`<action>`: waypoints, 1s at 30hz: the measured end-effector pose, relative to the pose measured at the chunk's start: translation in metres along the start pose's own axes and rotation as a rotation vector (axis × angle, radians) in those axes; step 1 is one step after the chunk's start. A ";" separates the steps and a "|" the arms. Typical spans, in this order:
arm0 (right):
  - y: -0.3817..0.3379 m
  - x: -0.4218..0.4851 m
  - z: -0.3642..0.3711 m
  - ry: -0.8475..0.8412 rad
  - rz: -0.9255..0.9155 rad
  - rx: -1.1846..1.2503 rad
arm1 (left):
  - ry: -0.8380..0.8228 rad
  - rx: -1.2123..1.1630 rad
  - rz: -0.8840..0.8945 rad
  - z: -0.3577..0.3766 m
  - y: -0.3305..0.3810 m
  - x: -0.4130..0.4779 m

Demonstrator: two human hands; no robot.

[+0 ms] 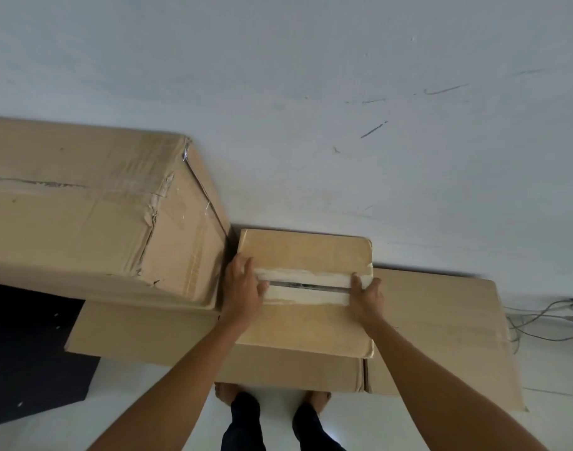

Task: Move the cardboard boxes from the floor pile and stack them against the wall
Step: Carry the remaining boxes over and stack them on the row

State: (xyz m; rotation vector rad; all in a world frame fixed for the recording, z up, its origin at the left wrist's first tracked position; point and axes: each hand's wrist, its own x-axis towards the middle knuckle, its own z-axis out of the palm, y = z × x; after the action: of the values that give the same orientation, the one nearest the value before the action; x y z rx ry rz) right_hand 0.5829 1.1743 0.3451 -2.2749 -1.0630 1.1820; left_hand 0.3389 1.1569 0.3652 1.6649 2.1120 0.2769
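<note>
While L hand (244, 284) grips its left edge and R hand (366, 296) its right, the small box (306, 253) sits dead ahead on the flat box (441, 323), back edge by the wall (311, 92); seam (308, 284) runs hand to hand; big box (99, 206) just left; neither hand nearer.

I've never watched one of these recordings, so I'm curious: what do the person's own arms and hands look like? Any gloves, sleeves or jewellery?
Both forearms are bare as far as the picture's edge, with no sleeve showing. The left hand and right hand wear no gloves, and no watch, ring or band is visible. Lower down are dark trousers.
</note>
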 end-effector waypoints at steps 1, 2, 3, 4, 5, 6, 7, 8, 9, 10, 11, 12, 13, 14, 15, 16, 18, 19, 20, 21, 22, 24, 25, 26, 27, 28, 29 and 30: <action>-0.004 -0.002 0.005 -0.006 0.001 0.014 | -0.018 0.075 0.027 0.000 0.000 0.000; -0.007 -0.003 0.011 -0.008 -0.004 0.029 | -0.043 0.114 0.036 0.000 -0.002 0.000; -0.009 -0.004 0.015 -0.006 -0.007 0.041 | -0.072 0.118 0.034 0.001 -0.004 0.000; -0.010 -0.004 0.018 -0.001 -0.011 0.047 | -0.101 0.107 0.035 0.001 -0.007 0.002; -0.010 -0.004 0.020 0.002 -0.014 0.047 | -0.125 0.099 0.044 0.000 -0.010 0.003; -0.010 -0.003 0.020 0.001 -0.024 0.045 | -0.134 0.094 0.051 -0.002 -0.012 0.004; -0.011 -0.003 0.019 -0.005 -0.030 0.041 | -0.139 0.095 0.056 -0.003 -0.015 0.006; -0.011 -0.003 0.019 -0.009 -0.035 0.036 | -0.142 0.097 0.057 -0.005 -0.017 0.007; -0.011 -0.002 0.018 -0.012 -0.039 0.026 | -0.150 0.100 0.056 -0.006 -0.018 0.009; -0.010 -0.002 0.018 -0.012 -0.046 0.017 | -0.154 0.104 0.057 -0.007 -0.018 0.009; -0.011 -0.002 0.017 -0.015 -0.052 0.008 | -0.154 0.109 0.058 -0.007 -0.018 0.010; -0.010 -0.002 0.017 -0.016 -0.063 -0.002 | -0.152 0.112 0.059 -0.007 -0.018 0.010; -0.010 -0.003 0.016 -0.020 -0.072 -0.012 | -0.147 0.111 0.057 -0.007 -0.016 0.010; -0.010 -0.003 0.015 -0.022 -0.085 -0.022 | -0.141 0.108 0.051 -0.008 -0.015 0.009; -0.011 -0.004 0.014 -0.026 -0.094 -0.034 | -0.136 0.110 0.049 -0.009 -0.015 0.009; -0.011 -0.004 0.013 -0.029 -0.102 -0.045 | -0.137 0.125 0.057 -0.009 -0.016 0.007; -0.012 -0.003 0.012 -0.036 -0.102 -0.057 | -0.173 0.182 0.096 -0.010 -0.018 0.005; -0.013 -0.002 0.013 -0.043 -0.093 -0.053 | -0.203 0.202 0.108 -0.010 -0.020 0.004; -0.013 0.000 0.012 -0.055 -0.080 -0.046 | -0.232 0.208 0.108 -0.010 -0.022 0.004; -0.014 0.002 0.012 -0.071 -0.062 -0.045 | -0.256 0.205 0.102 -0.009 -0.023 0.005; -0.014 0.003 0.011 -0.090 -0.041 -0.054 | -0.273 0.204 0.094 -0.009 -0.023 0.005; -0.016 0.005 0.009 -0.140 0.002 -0.096 | -0.286 0.203 0.076 -0.010 -0.020 0.006; -0.018 0.005 0.007 -0.165 0.019 -0.122 | -0.277 0.195 0.069 -0.011 -0.018 0.007; -0.020 0.005 0.006 -0.186 0.034 -0.145 | -0.262 0.187 0.065 -0.013 -0.016 0.007; -0.022 0.005 0.005 -0.201 0.049 -0.164 | -0.250 0.178 0.066 -0.015 -0.015 0.009; -0.025 0.005 0.004 -0.214 0.058 -0.178 | -0.247 0.172 0.064 -0.018 -0.012 0.011; -0.027 0.005 0.002 -0.226 0.064 -0.191 | -0.257 0.167 0.057 -0.022 -0.010 0.012; -0.028 0.005 0.000 -0.232 0.059 -0.215 | -0.278 0.162 0.045 -0.026 -0.007 0.014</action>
State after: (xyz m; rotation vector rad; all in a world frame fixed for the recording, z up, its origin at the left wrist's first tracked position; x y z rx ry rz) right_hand 0.5720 1.1965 0.3591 -2.3863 -1.2694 1.4469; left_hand 0.3190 1.1713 0.3822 1.7296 1.9335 -0.1106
